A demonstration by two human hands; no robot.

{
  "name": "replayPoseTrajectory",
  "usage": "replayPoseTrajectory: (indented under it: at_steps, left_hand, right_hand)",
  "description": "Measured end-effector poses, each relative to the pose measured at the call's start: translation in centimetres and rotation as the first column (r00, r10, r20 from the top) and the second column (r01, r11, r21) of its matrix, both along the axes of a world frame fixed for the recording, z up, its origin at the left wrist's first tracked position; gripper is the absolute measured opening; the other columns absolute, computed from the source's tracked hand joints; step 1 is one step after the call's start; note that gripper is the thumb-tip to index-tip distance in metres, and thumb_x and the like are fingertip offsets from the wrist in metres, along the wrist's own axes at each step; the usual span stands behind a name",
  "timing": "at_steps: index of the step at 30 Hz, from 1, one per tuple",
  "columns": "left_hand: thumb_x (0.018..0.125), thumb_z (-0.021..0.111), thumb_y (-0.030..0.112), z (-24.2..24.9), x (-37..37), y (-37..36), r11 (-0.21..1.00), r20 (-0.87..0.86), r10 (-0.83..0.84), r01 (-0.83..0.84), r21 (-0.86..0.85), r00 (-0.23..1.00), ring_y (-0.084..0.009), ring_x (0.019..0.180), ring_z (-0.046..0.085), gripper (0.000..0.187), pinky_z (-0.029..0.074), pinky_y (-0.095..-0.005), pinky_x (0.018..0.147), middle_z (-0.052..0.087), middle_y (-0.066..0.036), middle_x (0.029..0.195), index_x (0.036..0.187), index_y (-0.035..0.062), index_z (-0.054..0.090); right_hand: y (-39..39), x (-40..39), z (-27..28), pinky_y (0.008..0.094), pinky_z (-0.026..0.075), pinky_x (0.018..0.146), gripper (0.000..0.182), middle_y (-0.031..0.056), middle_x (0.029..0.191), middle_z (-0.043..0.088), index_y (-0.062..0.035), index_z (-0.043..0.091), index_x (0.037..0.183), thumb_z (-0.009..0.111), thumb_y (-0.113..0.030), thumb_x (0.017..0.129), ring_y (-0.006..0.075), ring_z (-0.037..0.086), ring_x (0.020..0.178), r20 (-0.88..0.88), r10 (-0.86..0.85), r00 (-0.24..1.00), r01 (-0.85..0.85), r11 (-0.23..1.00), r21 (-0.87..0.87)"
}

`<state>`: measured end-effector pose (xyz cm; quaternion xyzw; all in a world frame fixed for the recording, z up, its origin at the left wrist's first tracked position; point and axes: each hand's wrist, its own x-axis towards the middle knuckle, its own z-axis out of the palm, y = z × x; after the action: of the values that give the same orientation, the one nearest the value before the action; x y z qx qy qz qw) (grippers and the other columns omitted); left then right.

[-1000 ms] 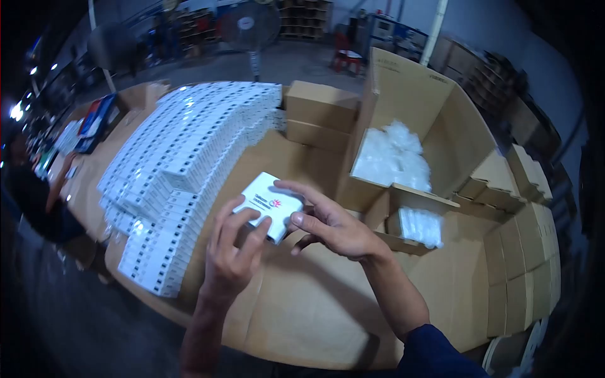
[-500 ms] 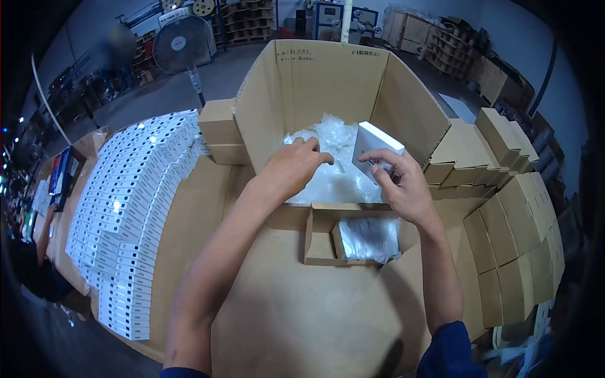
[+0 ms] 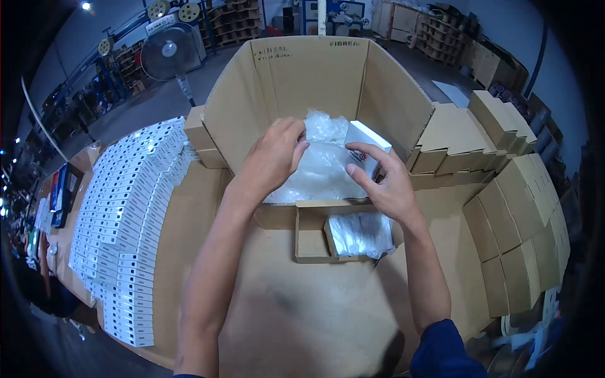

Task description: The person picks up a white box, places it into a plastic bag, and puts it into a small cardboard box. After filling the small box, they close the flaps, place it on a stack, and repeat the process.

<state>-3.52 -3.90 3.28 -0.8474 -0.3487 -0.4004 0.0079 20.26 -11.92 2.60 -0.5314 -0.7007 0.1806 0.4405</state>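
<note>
My left hand [image 3: 275, 156] is closed in a pinch at the left side of the big carton, on the edge of a clear plastic bag [image 3: 321, 170]; its fingertips are partly hidden. In my right hand [image 3: 387, 183] is a small flat white box [image 3: 362, 135] with dark and red print, tilted upright. Thumb and forefinger stand apart in front of it, while the other fingers are hidden behind. More crumpled clear bags [image 3: 326, 126] lie in the carton [image 3: 309, 75]. Just below, a small open brown box [image 3: 309, 259] holds several plastic-wrapped items [image 3: 360, 234].
Rows of stacked white boxes [image 3: 126, 220] cover the table's left side. Brown cartons [image 3: 520, 220] are stacked at the right, with more [image 3: 450, 142] behind them. A fan [image 3: 169, 53] stands beyond the table. Another person's arm [image 3: 44, 261] shows at the far left.
My left hand has moved left and its fingers have closed at the bag. My right hand still holds the white box, now turned so print shows. The whole view has shifted slightly.
</note>
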Motion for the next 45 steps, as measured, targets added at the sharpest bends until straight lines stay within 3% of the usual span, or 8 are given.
replayPoseTrajectory:
  at_steps: [6,14,24,27,29,35,40,45]
  left_hand:
    - [0.102,0.063,0.011,3.0,-1.6,-8.1,0.995,0.424,0.086,-0.058,-0.079,0.902,-0.0246,0.076,0.070,0.014,0.054,-0.0365,0.074,0.071,-0.014,0.087,0.096,-0.0022,0.061]
    - [0.106,0.059,0.011,-2.4,-3.0,-22.7,0.908,0.762,0.191,0.184,-0.377,0.619,-0.0071,0.078,0.063,0.016,0.052,-0.0241,0.070,0.068,-0.006,0.084,0.095,0.0001,0.054]
    - [0.107,0.056,0.013,-9.7,-6.7,-32.7,0.737,0.909,0.222,0.550,-0.394,0.353,-0.0048,0.081,0.055,0.011,0.046,-0.0235,0.073,0.059,0.000,0.086,0.105,0.0022,0.056]
    - [0.105,0.059,0.013,-10.0,-6.3,-33.6,0.907,0.913,0.182,0.297,-0.300,0.366,-0.0110,0.095,0.056,0.012,0.047,-0.0254,0.080,0.058,-0.006,0.107,0.110,0.0028,0.057]
    - [0.088,0.079,0.017,-10.5,-7.3,-34.3,0.966,0.689,0.205,-0.032,-0.255,0.695,-0.0245,0.115,0.056,0.041,0.049,-0.0339,0.091,0.056,-0.013,0.129,0.123,0.0073,0.060]
    - [0.077,0.078,0.007,-7.7,-7.4,-35.4,0.996,0.300,0.067,-0.080,0.029,0.951,-0.0377,0.124,0.058,0.026,0.048,-0.0472,0.101,0.069,-0.012,0.117,0.102,0.0101,0.073]
    - [0.101,0.066,0.017,-8.7,-5.7,-36.7,0.896,0.628,0.414,-0.171,-0.411,0.659,-0.0207,0.069,0.068,0.021,0.053,-0.0358,0.065,0.073,-0.013,0.088,0.094,-0.0022,0.071]
    - [0.104,0.063,0.022,-9.3,-4.7,-38.3,0.816,0.656,0.514,-0.081,-0.572,0.552,-0.0107,0.061,0.061,0.031,0.048,-0.0298,0.058,0.070,-0.007,0.072,0.087,-0.0027,0.072]
  right_hand:
    - [-3.6,-2.3,0.6,0.0404,0.052,0.094,0.079,0.0197,0.126,0.061,-0.0089,0.064,0.140,0.093,-0.041,0.074,0.0282,0.062,0.112,-0.213,-0.015,0.977,0.035,0.995,0.092]
    - [-14.3,-7.4,-2.4,0.0288,0.048,0.079,0.056,0.0064,0.106,0.059,-0.0051,0.071,0.127,0.091,-0.030,0.081,0.0148,0.056,0.093,-0.579,0.276,0.767,-0.298,0.953,0.059]
    - [-24.5,-9.4,-7.0,0.0238,0.044,0.073,0.016,0.0024,0.093,0.068,-0.0016,0.074,0.099,0.071,-0.017,0.100,0.0067,0.055,0.083,-0.867,0.028,0.498,-0.405,0.891,-0.204]
    - [-26.2,-9.5,-7.4,0.0262,0.050,0.078,0.013,0.0034,0.095,0.069,-0.0024,0.071,0.098,0.069,-0.015,0.101,0.0093,0.061,0.088,-0.954,-0.058,0.295,-0.485,0.851,-0.202]
    - [-27.5,-9.7,-7.7,0.0279,0.054,0.081,0.011,0.0040,0.096,0.070,-0.0034,0.070,0.097,0.068,-0.013,0.101,0.0111,0.065,0.091,-0.973,-0.132,0.189,-0.539,0.814,-0.215]
    - [-29.2,-10.5,-8.2,0.0332,0.060,0.079,0.014,0.0067,0.099,0.068,-0.0022,0.068,0.101,0.064,-0.016,0.103,0.0146,0.068,0.088,-0.966,-0.122,0.227,-0.618,0.748,-0.240]
    - [-29.7,-10.6,-7.9,0.0325,0.060,0.079,0.027,0.0100,0.110,0.062,0.0010,0.067,0.116,0.067,-0.023,0.102,0.0157,0.066,0.092,-0.930,-0.016,0.368,-0.560,0.794,-0.235]
    - [-29.7,-10.1,-9.1,0.0221,0.045,0.066,0.046,0.0035,0.103,0.056,-0.0051,0.071,0.121,0.087,-0.030,0.086,0.0076,0.054,0.083,-0.578,0.080,0.812,-0.243,0.947,-0.210]
